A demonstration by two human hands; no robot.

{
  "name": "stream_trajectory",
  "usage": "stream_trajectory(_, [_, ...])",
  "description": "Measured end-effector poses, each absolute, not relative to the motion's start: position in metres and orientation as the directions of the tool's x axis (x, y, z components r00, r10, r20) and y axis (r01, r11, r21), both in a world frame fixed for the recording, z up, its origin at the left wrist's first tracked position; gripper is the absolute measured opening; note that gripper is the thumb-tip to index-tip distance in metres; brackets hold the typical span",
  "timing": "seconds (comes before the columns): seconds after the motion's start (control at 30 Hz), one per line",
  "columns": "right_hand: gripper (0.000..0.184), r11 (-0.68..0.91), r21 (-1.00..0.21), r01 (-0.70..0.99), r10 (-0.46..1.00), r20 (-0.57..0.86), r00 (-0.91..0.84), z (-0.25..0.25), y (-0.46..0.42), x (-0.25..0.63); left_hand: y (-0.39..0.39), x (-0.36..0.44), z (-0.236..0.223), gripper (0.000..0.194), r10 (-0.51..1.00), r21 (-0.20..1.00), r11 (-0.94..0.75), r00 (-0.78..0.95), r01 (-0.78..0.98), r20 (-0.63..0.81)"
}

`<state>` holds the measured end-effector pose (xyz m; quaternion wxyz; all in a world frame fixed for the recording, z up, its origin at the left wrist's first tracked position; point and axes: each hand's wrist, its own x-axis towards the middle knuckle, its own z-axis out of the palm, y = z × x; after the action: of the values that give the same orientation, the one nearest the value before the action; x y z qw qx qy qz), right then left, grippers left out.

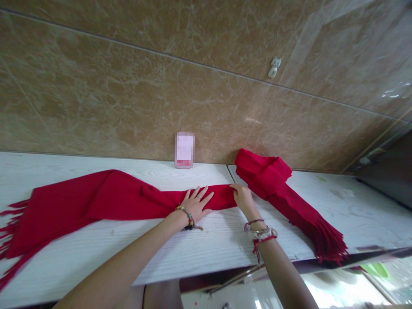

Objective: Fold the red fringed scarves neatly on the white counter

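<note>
A red scarf (122,195) lies stretched across the white wood-grain surface, its fringed end at the far left. My left hand (195,205) rests flat on the narrow folded part, fingers spread. At the right end of that strip, my right hand (243,197) has its fingers closed on the scarf's edge. The thumb's grip there is partly hidden. Just to the right is a second red scarf (280,184), folded into a long band, with a loose folded bundle at its back end and a fringe at its front.
A small white-and-red card or box (184,150), blurred out, leans on the brown marbled wall (128,86) behind the white surface (174,244). A white cat-shaped hook (274,67) is fixed to the wall. A dark object (389,159) stands at the right. Something green (376,269) sits below the front edge.
</note>
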<state>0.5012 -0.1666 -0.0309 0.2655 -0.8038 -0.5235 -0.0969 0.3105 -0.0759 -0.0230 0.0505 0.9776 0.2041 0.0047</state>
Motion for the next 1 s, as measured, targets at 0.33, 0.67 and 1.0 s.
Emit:
stream_trajectory(0.33, [0.033,0.031,-0.192,0.981,0.880,0.471,0.064,-0.028,-0.166,0.476,-0.077,0.298,-0.016,0.070,0.481,0.033,-0.877,0.872,0.480,0.092])
stream_trajectory(0.67, [0.038,-0.013,-0.187,0.982,0.903,0.420,0.092,-0.041,-0.165,0.497,-0.001,0.168,0.013,0.063,0.861,-0.032,-0.493,0.493,0.870,0.126])
stream_trajectory(1.0, [0.036,0.110,-0.141,0.984,0.915,0.400,-0.045,-0.021,-0.128,0.446,0.049,0.061,-0.018,0.064,0.974,0.056,-0.220,0.223,0.974,-0.047])
